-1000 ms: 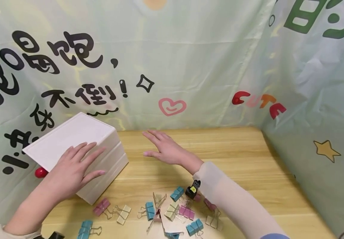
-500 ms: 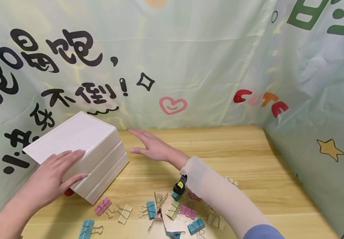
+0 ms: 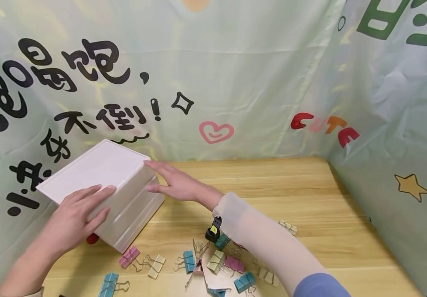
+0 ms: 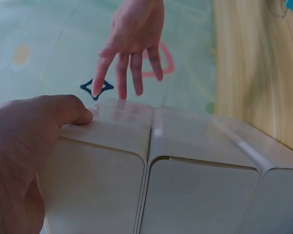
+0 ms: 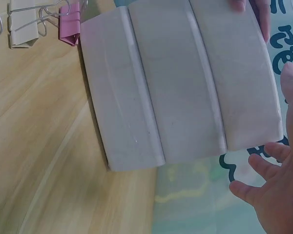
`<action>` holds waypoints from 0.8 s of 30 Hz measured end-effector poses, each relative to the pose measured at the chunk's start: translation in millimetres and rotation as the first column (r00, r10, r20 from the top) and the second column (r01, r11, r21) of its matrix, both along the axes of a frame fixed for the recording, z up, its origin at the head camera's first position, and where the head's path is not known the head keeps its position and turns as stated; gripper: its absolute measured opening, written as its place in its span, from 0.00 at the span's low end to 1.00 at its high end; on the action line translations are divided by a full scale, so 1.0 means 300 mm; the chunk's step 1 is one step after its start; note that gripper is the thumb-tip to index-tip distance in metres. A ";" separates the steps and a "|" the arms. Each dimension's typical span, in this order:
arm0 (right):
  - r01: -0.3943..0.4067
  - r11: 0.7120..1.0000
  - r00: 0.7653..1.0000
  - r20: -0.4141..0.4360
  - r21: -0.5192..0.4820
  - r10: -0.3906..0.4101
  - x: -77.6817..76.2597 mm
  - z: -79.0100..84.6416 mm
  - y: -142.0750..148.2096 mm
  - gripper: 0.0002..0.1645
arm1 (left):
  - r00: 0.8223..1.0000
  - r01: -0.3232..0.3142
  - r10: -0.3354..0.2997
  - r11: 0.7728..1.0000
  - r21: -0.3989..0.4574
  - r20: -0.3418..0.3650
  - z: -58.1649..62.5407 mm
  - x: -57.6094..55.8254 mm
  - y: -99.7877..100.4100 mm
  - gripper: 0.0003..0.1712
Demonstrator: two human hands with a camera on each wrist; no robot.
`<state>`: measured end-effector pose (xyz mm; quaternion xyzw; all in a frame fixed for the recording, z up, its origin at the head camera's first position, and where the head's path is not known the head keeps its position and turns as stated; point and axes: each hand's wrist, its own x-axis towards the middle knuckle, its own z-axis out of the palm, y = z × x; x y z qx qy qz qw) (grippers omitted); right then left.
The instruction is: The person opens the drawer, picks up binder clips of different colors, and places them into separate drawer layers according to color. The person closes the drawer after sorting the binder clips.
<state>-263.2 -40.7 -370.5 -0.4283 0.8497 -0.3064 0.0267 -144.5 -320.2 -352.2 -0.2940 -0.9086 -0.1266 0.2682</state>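
A white three-tier drawer box (image 3: 94, 167) stands at the left of the wooden table. My left hand (image 3: 76, 218) rests at its near top edge, fingers reaching over the top and thumb toward the side. In the left wrist view, my left thumb (image 4: 75, 109) lies along the side edge of the end tier. My right hand (image 3: 181, 183) is at the far upper side, fingers extended and spread. The right wrist view has these fingers (image 5: 256, 168) just off the box's corner. Beneath my left hand a red round piece (image 3: 92, 238) shows.
Several binder clips lie along the front of the table, among them a blue clip (image 3: 108, 284), a pink clip (image 3: 129, 256) and a cream clip (image 3: 156, 266). Another cream clip (image 3: 288, 227) lies beyond my right sleeve (image 3: 258, 243). A printed cloth (image 3: 250, 82) hangs behind.
My left hand has gone from above the box down to its near top edge. My right hand has moved left, up to the box's far side.
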 end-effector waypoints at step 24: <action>0.134 0.981 0.881 -0.471 0.144 -0.052 0.089 0.033 -0.044 0.35 | 1.000 0.022 -0.021 1.000 0.016 -0.003 0.014 -0.032 0.178 0.27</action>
